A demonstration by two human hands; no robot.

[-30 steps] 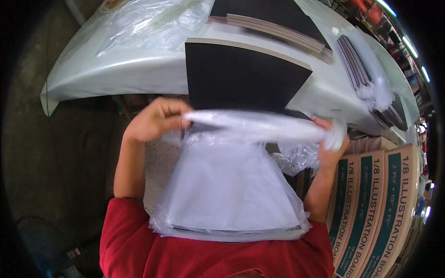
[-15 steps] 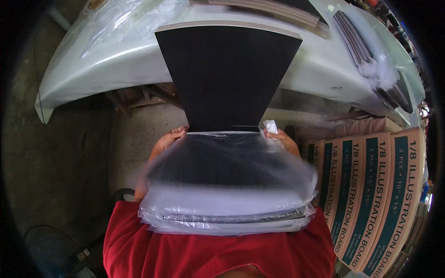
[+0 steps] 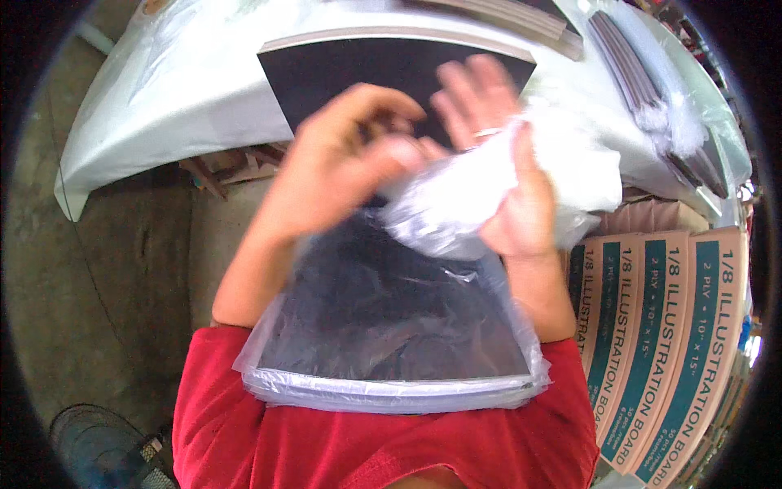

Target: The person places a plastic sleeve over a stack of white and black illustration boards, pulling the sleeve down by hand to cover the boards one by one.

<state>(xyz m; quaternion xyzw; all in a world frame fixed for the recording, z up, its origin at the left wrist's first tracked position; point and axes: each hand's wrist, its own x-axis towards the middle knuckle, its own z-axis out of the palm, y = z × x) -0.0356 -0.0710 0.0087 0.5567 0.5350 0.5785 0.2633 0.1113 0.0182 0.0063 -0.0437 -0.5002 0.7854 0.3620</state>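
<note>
A stack of black boards point(image 3: 301, 77) with pale edges leans away from me against the white-covered table. Its near part sits in a clear plastic bag point(image 3: 391, 314) that rests against my red shirt. Over the stack, my right hand point(image 3: 517, 208) has its fingers stretched up, with crumpled white, plastic-like sheeting point(image 3: 582, 167) caught across its palm under the thumb. My left hand point(image 3: 350, 155) is raised opposite, its fingers curled and blurred. The left thumb is close to the sheeting's edge; whether it grips any of it is unclear.
The white-covered table point(image 3: 171, 122) spans the far side. More boards point(image 3: 521, 20) and a plastic-wrapped bundle point(image 3: 631, 65) lie on it. Brown printed cartons point(image 3: 676, 342) stand in a row at my right. A floor fan point(image 3: 102, 444) stands at lower left.
Both hands have left the bag's opening at the stack's sides and risen over the boards. White sheeting now spreads from my right hand. The bag lies flatter over the stack's near part.
</note>
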